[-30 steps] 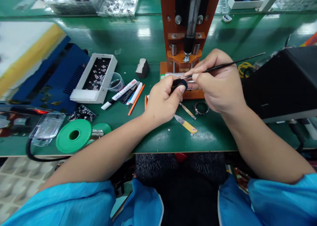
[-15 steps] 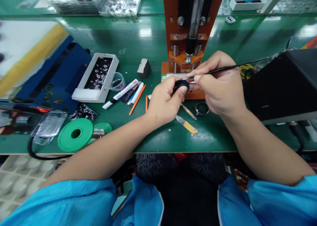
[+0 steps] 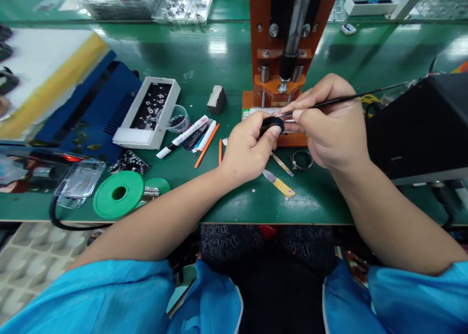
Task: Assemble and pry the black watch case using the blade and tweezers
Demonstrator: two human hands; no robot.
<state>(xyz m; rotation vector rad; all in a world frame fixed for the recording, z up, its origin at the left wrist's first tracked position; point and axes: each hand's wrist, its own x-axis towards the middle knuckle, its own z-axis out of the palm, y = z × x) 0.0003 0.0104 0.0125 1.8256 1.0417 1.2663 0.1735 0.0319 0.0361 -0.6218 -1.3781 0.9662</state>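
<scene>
The left hand [image 3: 245, 151] curls tight around a small black part [image 3: 272, 124] while the right hand [image 3: 331, 127], fingers pinched shut, holds a thin black tool [image 3: 351, 98] level against it, near the orange press [image 3: 283, 56].

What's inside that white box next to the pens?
The white box has a black bottom strewn with many tiny pale parts, too small to identify. A clear cup stands against its right side, hiding none of the inside.

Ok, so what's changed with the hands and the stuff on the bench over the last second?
Very little. The whole view drifted slightly right, which looks like head motion. The left hand still pinches the small black part, and the right hand keeps its grip on the thin black tool, tip at the part. Nothing was picked up or let go; the metal ring and markers lie as before.
</scene>
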